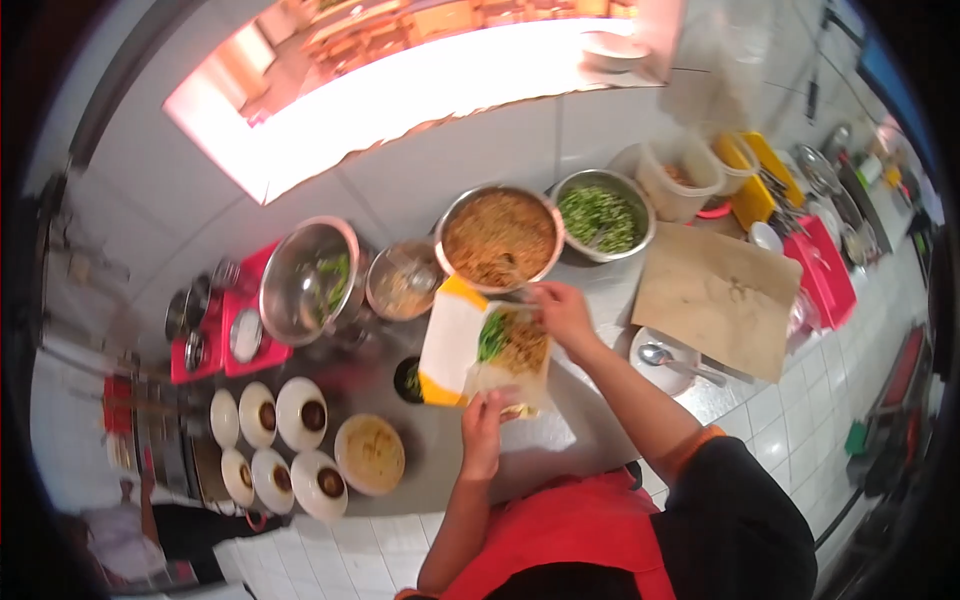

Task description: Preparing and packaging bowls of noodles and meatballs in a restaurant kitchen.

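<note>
My left hand [484, 427] pinches the near edge of an open takeaway carton [450, 341], white with yellow-orange edges. Inside, chopped green vegetables [493, 336] lie beside brown minced topping [523, 343], with pale liner paper at the near side. My right hand [566, 319] is above the carton's far right corner and grips a blurred metal spoon [517, 274]. The spoon's head reaches into a large steel bowl [558, 225] of brown minced food, just beyond the carton. To its right stands a steel bowl [646, 232] of chopped greens.
Several white bowls [301, 414] with dark sauce stand at left, near a soup-like bowl [370, 454]. A tilted steel bowl [277, 289] and pink trays [259, 356] are behind them. Brown wrapping paper [712, 292] and a plate with spoons [645, 375] lie right. Another person [124, 536] is lower left.
</note>
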`<state>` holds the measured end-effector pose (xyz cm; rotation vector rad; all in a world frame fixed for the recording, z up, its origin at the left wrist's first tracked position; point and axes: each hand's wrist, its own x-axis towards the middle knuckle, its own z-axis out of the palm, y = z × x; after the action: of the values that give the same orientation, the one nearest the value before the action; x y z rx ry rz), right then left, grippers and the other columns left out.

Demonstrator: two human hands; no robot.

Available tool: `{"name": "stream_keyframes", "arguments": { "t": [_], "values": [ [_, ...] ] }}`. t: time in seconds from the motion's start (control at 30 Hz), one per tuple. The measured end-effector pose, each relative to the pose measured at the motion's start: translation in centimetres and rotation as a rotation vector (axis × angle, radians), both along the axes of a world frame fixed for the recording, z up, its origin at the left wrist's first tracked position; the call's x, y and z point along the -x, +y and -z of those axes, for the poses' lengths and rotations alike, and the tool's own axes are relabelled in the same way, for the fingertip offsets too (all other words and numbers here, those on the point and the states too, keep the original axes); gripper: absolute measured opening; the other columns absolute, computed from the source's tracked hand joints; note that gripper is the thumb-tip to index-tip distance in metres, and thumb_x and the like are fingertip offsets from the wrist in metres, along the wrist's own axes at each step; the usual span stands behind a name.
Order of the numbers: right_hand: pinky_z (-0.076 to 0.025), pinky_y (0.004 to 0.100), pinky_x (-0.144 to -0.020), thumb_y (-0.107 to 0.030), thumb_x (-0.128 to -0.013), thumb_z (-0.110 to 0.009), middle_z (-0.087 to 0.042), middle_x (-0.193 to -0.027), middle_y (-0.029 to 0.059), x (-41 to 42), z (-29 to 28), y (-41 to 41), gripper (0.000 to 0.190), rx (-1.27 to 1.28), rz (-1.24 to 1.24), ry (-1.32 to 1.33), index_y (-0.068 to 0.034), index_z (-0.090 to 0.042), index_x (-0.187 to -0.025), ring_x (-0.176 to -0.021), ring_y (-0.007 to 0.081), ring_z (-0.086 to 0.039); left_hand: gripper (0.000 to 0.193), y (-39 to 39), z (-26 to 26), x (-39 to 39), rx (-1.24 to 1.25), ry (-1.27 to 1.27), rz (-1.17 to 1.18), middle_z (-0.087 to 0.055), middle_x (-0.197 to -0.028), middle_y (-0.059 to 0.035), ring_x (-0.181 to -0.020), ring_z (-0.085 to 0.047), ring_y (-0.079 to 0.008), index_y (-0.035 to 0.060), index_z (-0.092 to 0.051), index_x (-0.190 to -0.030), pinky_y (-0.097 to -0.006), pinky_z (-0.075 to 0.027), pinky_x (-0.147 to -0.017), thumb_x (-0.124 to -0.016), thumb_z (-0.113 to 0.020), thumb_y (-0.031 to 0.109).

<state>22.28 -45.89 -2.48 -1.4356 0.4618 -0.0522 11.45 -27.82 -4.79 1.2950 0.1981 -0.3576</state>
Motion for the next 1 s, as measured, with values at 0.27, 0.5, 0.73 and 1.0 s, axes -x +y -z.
{"name": "stream_keyframes", "arguments": {
  "t": [0.27,0.5,0.73,1.0],
  "values": [
    [-0.051,0.0365,-0.066,-0.022,-0.088,-0.061,-0.064,-0.095,0.0157,-3.4,7.2,-6.0,0.039,0.244,0.597,-0.068,0.001,-0.050,-0.118,-0.082,0.0271,-0.064,0.027,1.6,1.5,0.6,0.008,0.010,0.006,-0.063,-0.106,-0.0107,-0.088,-0.061,-0.0170,0.0015,-0.059,-0.108,-0.0327,-0.052,-0.077,-0.098,-0.046,0.023],
    [-0.045,0.0440,-0.088,-0.014,-0.082,-0.061,-0.054,-0.111,0.0266,-8.2,8.5,-12.5,0.040,-0.122,0.868,0.201,0.005,-0.043,-0.113,-0.099,0.0380,-0.058,0.037,6.9,6.4,0.8,-0.347,-0.260,0.255,-0.058,-0.117,-0.0230,-0.109,-0.054,-0.0419,-0.0019,-0.058,-0.118,-0.0494,-0.045,-0.091,-0.094,-0.050,0.026],
    [-0.046,0.0394,-0.084,-0.006,-0.075,-0.059,-0.059,-0.104,0.0205,5.4,0.3,-12.4,0.041,0.191,0.762,0.015,0.003,-0.048,-0.113,-0.096,0.0306,-0.060,0.043,9.0,-1.4,3.2,-0.812,-0.015,0.367,-0.057,-0.119,-0.0242,-0.107,-0.056,-0.0375,-0.0030,-0.055,-0.120,-0.0463,-0.044,-0.091,-0.094,-0.051,0.031],
    [-0.048,0.0314,-0.068,-0.002,-0.076,-0.056,-0.059,-0.092,0.0060,14.1,-6.4,-13.5,0.030,0.408,-0.189,-0.186,-0.004,-0.050,-0.106,-0.081,0.0168,-0.058,0.033,-1.3,-7.5,1.8,0.057,-0.212,0.210,-0.061,-0.099,-0.0113,-0.089,-0.062,-0.0196,0.0026,-0.044,-0.122,-0.0365,-0.053,-0.077,-0.094,-0.052,0.017]
  ]
}}
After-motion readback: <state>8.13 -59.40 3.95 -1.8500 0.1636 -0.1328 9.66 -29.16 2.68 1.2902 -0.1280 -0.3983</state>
